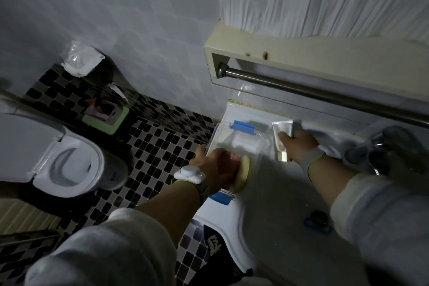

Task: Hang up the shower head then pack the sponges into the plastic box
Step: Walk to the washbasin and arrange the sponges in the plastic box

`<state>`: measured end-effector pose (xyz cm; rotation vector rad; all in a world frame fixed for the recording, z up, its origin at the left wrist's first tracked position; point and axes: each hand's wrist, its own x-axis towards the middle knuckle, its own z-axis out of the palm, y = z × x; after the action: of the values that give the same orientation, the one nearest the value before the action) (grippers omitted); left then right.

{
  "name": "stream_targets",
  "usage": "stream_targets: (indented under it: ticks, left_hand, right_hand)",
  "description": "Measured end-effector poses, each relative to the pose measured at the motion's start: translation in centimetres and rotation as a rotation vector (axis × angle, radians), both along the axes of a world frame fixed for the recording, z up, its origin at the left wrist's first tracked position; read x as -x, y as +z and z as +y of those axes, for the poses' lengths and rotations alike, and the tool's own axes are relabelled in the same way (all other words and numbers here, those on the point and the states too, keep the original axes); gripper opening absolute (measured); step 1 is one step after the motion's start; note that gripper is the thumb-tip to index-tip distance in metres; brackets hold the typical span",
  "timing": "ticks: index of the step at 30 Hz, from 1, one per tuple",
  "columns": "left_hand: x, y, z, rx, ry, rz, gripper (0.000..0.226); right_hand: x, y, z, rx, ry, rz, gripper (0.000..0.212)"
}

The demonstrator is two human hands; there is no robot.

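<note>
— Left hand (210, 165)?
— Down in the clear plastic box (243, 144), fingers curled round a stack of round sponges (241, 175): a pinkish one against the palm, a pale yellow-rimmed one on the outer side. Held on edge, partly inside the box at its near end.
— And the box itself?
— Standing on the white sink counter (234, 109), at the left end, close to the tiled wall. Blue clip (241, 126) at the far side, another blue clip (220, 198) at the near side, just below the wrist. White device strapped on that left wrist (189, 174).
— Right hand (299, 145)?
— Resting on a silvery tube (282, 140) lying just right of the box, thumb laid over its face. Fingers hidden behind the tube and the hand; cannot tell whether gripping or only touching. Grey band with a green edge round that wrist.
— Shower head?
— Nothing clearly readable as one. Blurred chrome tap (380, 148) at the right, past the forearm; too smeared for detail.
— Surroundings?
— Steel towel rail (325, 95) under a cream shelf above the counter. Toilet (69, 160) with the lid up at the left, on a black-and-white mosaic floor (157, 137). Green-rimmed bin (106, 116) near the wall. Small blue-edged object (318, 222) in the basin, too blurred to name. Pale sleeves on both arms.
</note>
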<state>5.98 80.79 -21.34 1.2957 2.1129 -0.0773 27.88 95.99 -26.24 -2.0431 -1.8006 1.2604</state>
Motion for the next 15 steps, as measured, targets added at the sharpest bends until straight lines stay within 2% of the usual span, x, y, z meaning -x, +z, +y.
stream_targets:
  ticks: [3,6,8,11,13,15]
  left_hand:
    - [-0.2,-0.1,-0.1,-0.023,-0.012,-0.03,0.082]
    - [-0.2,-0.6,0.1,-0.017,-0.004,-0.015,0.082]
    - [-0.1,-1.3,0.0,0.004,0.013,0.01,0.083]
    - [0.0,-3.1,-0.1,-0.024,0.016,0.074,0.08]
    - [0.0,-3.7,0.1,-0.016,0.046,0.066,0.082]
    - [-0.4,-2.6,0.1,0.01,0.047,0.066,0.081]
  right_hand:
    - [0.8,1.1,-0.2,0.011,-0.265,0.239,0.057]
    - [2.4,3.3,-0.7,-0.007,-0.452,0.491,0.034]
    - [3.4,5.0,-1.2,-0.073,-0.444,0.531,0.03]
    - [4.9,6.9,-2.2,-0.279,-0.245,0.393,0.035]
    - [5.7,7.8,-3.0,-0.344,-0.013,0.303,0.032]
    - [6.2,8.4,-3.6,-0.446,0.293,0.146,0.04]
